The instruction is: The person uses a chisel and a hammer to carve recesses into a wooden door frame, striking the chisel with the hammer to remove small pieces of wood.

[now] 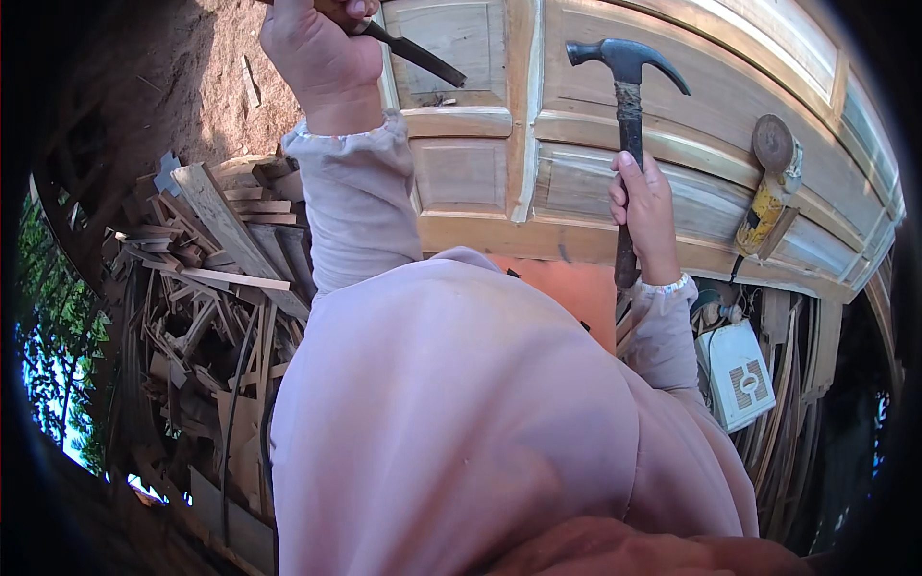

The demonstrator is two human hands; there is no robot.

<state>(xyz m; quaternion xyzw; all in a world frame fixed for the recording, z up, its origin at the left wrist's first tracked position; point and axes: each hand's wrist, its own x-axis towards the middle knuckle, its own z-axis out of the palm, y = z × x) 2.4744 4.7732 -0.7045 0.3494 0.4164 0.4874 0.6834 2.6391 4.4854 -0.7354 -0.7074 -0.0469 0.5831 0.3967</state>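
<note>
At the top edge, my left hand [325,60] is closed around the handle of a chisel [423,60]. Its dark metal blade slants down to the right, over a panel of the wooden door [523,125]; whether the tip touches the wood I cannot tell. Part of the handle and fingers is cut off by the frame. My right hand [647,206] grips a claw hammer [626,65] by its dark handle, with the head upward and the claw to the right. Wrapping shows around the handle just below the head. The hammer is apart from the chisel.
A yellow angle grinder [764,209] with a round disc lies on the door at the right. Below it sits a white box-shaped device [738,372]. Scrap wood [206,298] is heaped at the left beside bare earth [235,86]. An orange surface [567,288] shows below the door's near edge.
</note>
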